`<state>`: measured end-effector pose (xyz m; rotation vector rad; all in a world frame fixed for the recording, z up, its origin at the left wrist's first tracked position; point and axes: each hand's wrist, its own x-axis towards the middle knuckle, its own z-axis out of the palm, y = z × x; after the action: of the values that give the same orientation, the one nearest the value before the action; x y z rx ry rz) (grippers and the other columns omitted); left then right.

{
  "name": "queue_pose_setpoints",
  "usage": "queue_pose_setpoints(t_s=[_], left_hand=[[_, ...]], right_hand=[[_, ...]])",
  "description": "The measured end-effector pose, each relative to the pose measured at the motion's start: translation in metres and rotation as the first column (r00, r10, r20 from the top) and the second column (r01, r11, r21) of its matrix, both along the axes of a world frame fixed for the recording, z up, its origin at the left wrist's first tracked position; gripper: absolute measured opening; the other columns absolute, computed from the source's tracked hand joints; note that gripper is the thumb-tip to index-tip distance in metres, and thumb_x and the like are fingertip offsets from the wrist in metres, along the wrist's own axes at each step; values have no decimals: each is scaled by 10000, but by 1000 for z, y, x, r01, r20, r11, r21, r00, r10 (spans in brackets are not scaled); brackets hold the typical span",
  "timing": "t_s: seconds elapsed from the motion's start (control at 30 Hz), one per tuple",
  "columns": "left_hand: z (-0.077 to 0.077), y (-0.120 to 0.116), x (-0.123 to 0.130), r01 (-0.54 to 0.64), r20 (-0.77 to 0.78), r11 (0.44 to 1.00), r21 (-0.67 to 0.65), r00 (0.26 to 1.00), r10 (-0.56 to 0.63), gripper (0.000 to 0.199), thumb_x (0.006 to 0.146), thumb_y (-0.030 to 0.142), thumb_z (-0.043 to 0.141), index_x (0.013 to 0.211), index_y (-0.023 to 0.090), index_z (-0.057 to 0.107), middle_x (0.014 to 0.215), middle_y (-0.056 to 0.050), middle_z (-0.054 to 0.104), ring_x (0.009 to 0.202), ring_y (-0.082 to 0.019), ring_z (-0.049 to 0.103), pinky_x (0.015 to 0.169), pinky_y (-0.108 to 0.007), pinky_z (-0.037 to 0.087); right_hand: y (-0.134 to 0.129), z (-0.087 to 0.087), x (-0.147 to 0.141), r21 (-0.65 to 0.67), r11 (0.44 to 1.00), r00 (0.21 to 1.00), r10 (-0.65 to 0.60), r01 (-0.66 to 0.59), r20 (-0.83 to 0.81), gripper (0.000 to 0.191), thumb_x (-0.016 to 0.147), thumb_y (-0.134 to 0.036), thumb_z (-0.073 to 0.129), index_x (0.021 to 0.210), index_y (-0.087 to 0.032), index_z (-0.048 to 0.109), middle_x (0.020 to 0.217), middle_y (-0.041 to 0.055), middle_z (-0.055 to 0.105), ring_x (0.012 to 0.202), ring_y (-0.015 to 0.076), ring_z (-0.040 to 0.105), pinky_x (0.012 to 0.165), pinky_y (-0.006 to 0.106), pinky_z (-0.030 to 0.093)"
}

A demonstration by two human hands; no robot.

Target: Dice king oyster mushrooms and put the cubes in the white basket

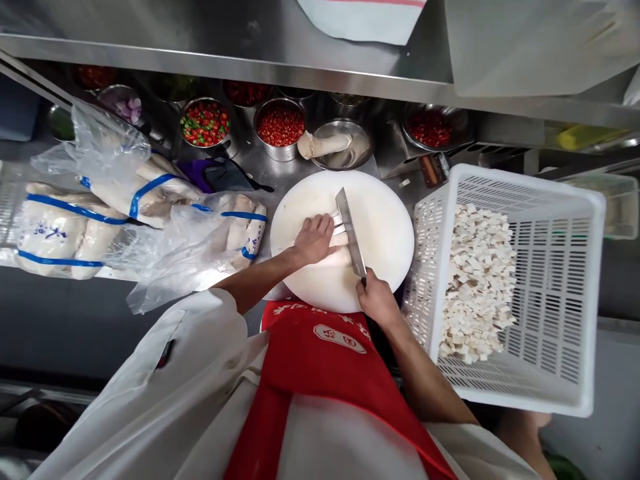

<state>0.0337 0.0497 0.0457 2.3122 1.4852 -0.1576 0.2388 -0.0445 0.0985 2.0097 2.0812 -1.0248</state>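
We see the pale mushroom pieces (pixel 338 257) lying on the round white cutting board (pixel 389 213), just left of its middle, beneath and beside the left hand (pixel 315 237). That hand rests flat on them, its fingers extended and pressing from above rather than closed around anything. Against the right side of the pieces stands the cleaver (pixel 352 232), its broad blade running slantwise over the board; the right hand (pixel 379 298), at the board's near edge, has its fingers wrapped around the handle. Just beyond the board, we find a whole mushroom (pixel 327 144) lying across a shallow metal bowl (pixel 361 155), its thicker end over the left rim. Farther back on the counter (pixel 260 167) sit metal pots, one of chopped red peppers (pixel 281 125) and another of red and green ones (pixel 205 123). Beside the board on the right, a white plastic basket (pixel 553 267) holds a heap of chopped pieces (pixel 477 283). To the left, we have clear plastic packs (pixel 55 230) banded in blue, and nearest us hangs the red apron (pixel 325 367).
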Motion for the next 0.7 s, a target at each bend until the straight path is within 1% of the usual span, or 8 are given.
queue_pose_setpoints(t_s=[0.1,0.17,0.27,0.37,0.43,0.53,0.63,0.7], left_hand=[[1,1,-4,-15,52,999,-29,999,17,866,884,610,467,1506,48,251,1565,-217,278,1427,-390,270,1161,-517,229],[1,1,-8,-49,82,996,-70,995,54,983,818,674,524,1515,53,218,1577,-217,255,1444,-379,259,1177,-487,229],[0,-2,-15,-87,97,989,-123,990,99,1050,780,703,549,1521,50,195,1598,-216,202,1478,-364,209,1206,-448,206],[-2,-5,-19,-77,84,991,-108,993,87,900,866,612,488,1510,38,233,1598,-209,210,1490,-349,188,1227,-450,165],[-4,-6,-19,-65,81,994,-86,994,72,831,900,557,465,1501,22,256,1592,-216,223,1486,-346,196,1229,-451,159],[-8,-6,-17,-46,90,997,-64,995,52,806,910,527,474,1492,8,274,1585,-227,230,1479,-354,204,1225,-453,165],[-9,-5,-17,-34,94,998,-49,995,38,789,910,526,479,1493,32,283,1588,-210,237,1477,-347,213,1220,-450,173],[-7,-4,-18,-34,91,998,-54,995,39,803,900,545,490,1493,44,285,1588,-202,243,1473,-341,228,1216,-442,187]], right_hand=[[5,-15,-3,48,998,999,-30,32,-33,383,906,-283,388,1189,-123,590,875,124,735,800,259,677,699,303,446],[-1,-12,0,62,996,996,-65,69,-52,385,909,-321,389,1175,-143,604,845,102,735,773,251,673,677,298,450],[-16,10,7,91,987,989,-130,136,-67,392,913,-381,407,1162,-161,614,800,86,727,733,252,667,650,303,450],[-25,36,11,34,993,993,-110,112,-53,367,918,-409,416,1124,-181,617,757,72,717,692,248,662,623,301,441],[-24,43,10,-34,998,998,-58,58,-19,336,919,-392,414,1094,-185,614,760,75,719,693,247,665,624,300,433],[-13,30,6,-74,997,999,5,-2,43,313,911,-333,413,1097,-171,606,845,112,732,763,257,677,660,301,424],[-2,4,-1,-43,999,999,-24,26,46,326,893,-307,410,1107,-158,605,856,124,731,782,263,675,675,304,423],[3,-8,-5,-18,999,999,-43,44,29,339,889,-316,400,1101,-158,612,841,118,730,780,268,672,672,307,428]])
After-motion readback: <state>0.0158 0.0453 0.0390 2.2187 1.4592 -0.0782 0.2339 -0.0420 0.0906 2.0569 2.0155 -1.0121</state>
